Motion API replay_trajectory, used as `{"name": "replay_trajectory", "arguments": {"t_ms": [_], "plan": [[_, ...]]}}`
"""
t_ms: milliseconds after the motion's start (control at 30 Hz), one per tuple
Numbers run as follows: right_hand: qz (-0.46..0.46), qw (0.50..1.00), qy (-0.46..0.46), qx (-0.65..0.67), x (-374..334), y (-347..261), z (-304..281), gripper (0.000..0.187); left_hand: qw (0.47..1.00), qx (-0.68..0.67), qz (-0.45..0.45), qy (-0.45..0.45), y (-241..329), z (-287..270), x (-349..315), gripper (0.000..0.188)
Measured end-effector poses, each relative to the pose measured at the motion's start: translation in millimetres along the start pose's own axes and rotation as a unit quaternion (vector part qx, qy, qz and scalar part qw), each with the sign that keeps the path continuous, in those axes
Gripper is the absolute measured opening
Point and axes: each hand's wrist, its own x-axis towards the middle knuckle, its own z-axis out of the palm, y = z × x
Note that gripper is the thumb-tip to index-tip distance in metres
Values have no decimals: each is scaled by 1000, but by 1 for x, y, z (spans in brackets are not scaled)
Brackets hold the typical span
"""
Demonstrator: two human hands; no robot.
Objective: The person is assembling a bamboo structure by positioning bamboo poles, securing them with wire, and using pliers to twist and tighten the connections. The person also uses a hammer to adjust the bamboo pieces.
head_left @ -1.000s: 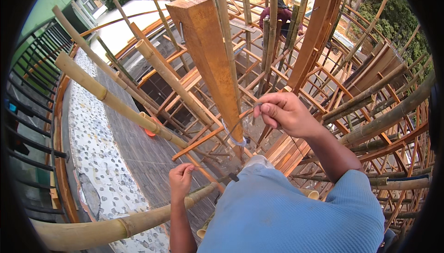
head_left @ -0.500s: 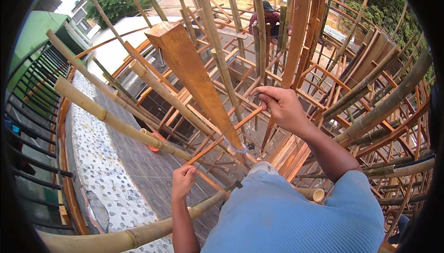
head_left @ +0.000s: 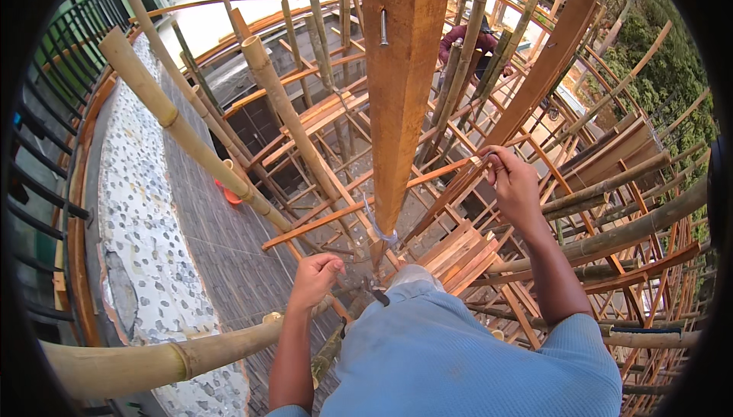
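Note:
A squared wooden post (head_left: 401, 89) rises in front of me, a nail (head_left: 384, 28) sticking out near its top. Pale cord (head_left: 385, 238) is wrapped round the post's lower part. A thin wooden strip (head_left: 328, 221) crosses by the post. My right hand (head_left: 515, 188) is closed in a pinch near the strip's far right end; what its fingers hold is too small to make out. Lower left, my left hand (head_left: 314, 281) is also closed, thumb against the fingers, below the strip's near end. Anything inside that grip is hidden.
Bamboo poles surround me, one thick pole (head_left: 153, 360) at lower left. Sawn planks (head_left: 462, 257) lie just ahead. A tiled slope (head_left: 221, 249) and black railing (head_left: 46, 165) are on the left. A person (head_left: 466, 47) works among the framing beyond.
My view has shifted, and the post now stands nearly upright in the middle instead of slanting left. My hands are farther apart, the right one having moved rightward.

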Motion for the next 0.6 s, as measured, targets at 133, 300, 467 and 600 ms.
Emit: {"name": "replay_trajectory", "arguments": {"t_ms": [133, 300, 467, 600], "plan": [[-101, 847, -457, -253, -83, 43, 33, 22, 952, -238, 87, 171, 27, -40, 4, 32], [-260, 746, -541, 288, -54, -93, 7, 24, 954, -107, 63, 273, -5, -72, 27, 33], [-65, 987, -114, -98, -8, 19, 22, 21, 985, -132, 25, 110, -21, -34, -9, 35], [-108, 740, -608, -266, -86, 14, 48, 25, 946, -183, 124, 237, 13, -69, 5, 34]]}}
